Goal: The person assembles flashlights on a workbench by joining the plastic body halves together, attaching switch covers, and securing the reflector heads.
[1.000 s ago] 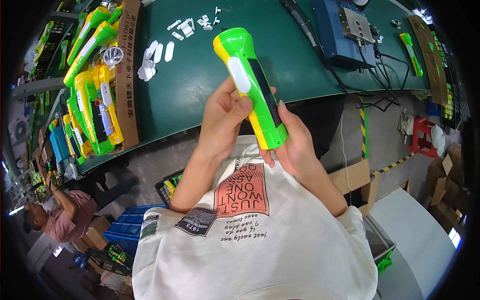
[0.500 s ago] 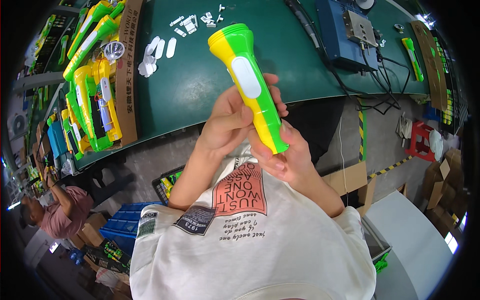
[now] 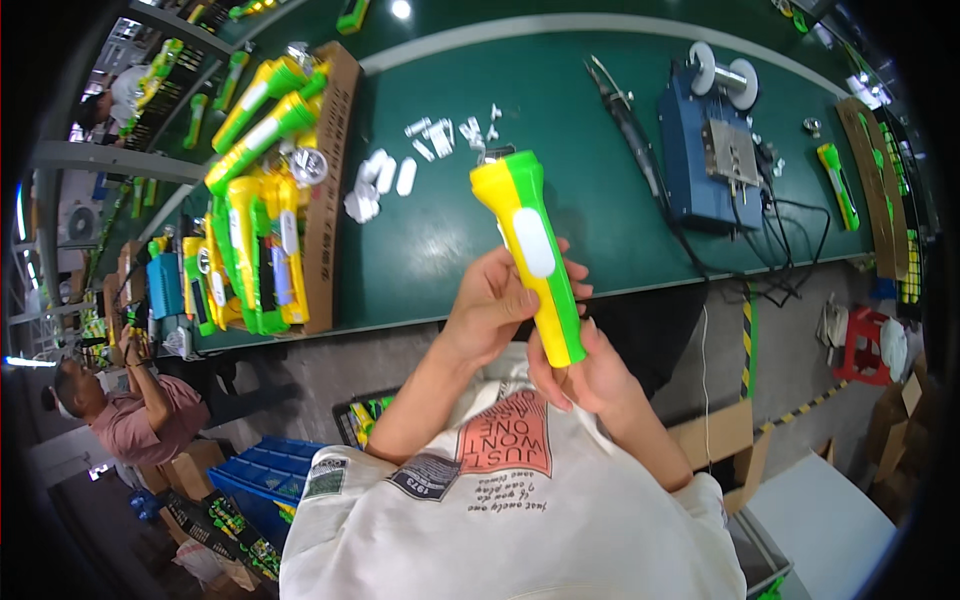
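A yellow and green flashlight [image 3: 536, 262] with a white oval panel on its side is held in front of my chest, its wide head pointing away from me. My left hand [image 3: 492, 308] wraps round the middle of the body, thumb lying on the yellow side. Round the narrow tail end, my right hand [image 3: 590, 372] closes with its thumb on the green side. Beyond the flashlight's head, small white plastic parts [image 3: 438, 136] lie on the green table [image 3: 560, 110], with white oval covers [image 3: 385, 172] to their left.
A cardboard box [image 3: 340, 200] packed with flashlight bodies stands at the left. At the right are a blue soldering station [image 3: 690, 150] with a solder spool, a soldering iron [image 3: 632, 130] with cables, and another flashlight [image 3: 838, 188]. A co-worker [image 3: 145, 410] sits at far left.
The view has shifted, so the table and everything on it appear lower and further right. Both hands keep hold of the flashlight, which stays at nearly the same tilt.
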Motion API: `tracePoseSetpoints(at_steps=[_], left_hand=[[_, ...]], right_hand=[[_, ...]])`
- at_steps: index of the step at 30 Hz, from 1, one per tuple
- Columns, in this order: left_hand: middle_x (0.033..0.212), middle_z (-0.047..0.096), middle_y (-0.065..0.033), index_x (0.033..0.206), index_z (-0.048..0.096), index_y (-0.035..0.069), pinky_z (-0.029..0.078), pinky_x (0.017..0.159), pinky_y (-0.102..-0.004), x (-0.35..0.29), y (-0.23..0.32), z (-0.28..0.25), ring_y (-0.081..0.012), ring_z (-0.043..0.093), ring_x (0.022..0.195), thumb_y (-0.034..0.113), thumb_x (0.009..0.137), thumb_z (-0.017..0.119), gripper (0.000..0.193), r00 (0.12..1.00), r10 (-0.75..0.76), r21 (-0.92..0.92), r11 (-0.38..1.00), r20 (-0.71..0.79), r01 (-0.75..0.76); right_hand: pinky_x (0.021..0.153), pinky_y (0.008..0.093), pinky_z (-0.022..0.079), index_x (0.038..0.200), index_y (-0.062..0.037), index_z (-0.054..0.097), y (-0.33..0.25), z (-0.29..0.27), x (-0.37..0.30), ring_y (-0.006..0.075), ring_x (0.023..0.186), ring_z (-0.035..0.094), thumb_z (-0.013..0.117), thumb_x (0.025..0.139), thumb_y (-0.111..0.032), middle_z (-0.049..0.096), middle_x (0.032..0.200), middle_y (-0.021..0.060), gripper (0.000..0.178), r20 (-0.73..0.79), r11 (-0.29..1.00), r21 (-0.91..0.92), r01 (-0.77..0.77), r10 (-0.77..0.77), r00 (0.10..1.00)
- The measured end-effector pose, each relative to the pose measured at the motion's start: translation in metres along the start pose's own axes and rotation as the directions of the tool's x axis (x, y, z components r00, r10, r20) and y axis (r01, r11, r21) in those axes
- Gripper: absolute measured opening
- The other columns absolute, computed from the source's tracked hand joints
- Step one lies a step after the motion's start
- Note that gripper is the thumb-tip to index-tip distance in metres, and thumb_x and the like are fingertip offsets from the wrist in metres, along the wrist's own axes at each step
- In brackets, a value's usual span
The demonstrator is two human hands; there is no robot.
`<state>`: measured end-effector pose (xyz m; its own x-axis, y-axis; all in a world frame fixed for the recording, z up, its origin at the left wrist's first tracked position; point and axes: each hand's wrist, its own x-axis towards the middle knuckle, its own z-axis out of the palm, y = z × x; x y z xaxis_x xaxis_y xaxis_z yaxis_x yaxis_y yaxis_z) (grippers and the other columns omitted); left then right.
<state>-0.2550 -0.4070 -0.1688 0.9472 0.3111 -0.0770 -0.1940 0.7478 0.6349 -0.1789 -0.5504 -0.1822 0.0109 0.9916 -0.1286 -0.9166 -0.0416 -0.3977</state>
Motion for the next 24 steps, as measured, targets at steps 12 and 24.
tracePoseSetpoints(at_steps=[12,24], left_hand=[[0.127,0.051,-0.0237,0.134,0.035,0.002,0.047,0.097,-0.0491,0.019,0.003,0.027,-0.037,0.056,0.114,0.019,0.088,0.062,0.056,0.969,-0.008,0.103,0.994,-0.245,0.034],[0.123,0.056,-0.014,0.127,0.045,-0.005,0.047,0.093,-0.0372,0.0,0.003,0.02,-0.0214,0.057,0.11,0.05,0.082,0.067,0.075,0.98,0.108,0.417,0.908,-0.166,-0.029]], right_hand=[[0.047,0.0243,0.033,0.08,-0.002,0.058,-0.024,0.004,0.004,0.0066,0.052,0.044,0.057,0.089,-0.028,0.05,0.06,-0.0003,0.028,-0.19,0.752,-0.65,0.109,-0.299,0.935],[0.044,0.033,0.04,0.07,-0.005,0.052,-0.047,0.022,-0.002,0.0235,0.047,0.053,0.074,0.072,-0.026,0.051,0.056,0.006,0.031,0.145,-0.141,-0.988,0.066,-0.689,0.71]])
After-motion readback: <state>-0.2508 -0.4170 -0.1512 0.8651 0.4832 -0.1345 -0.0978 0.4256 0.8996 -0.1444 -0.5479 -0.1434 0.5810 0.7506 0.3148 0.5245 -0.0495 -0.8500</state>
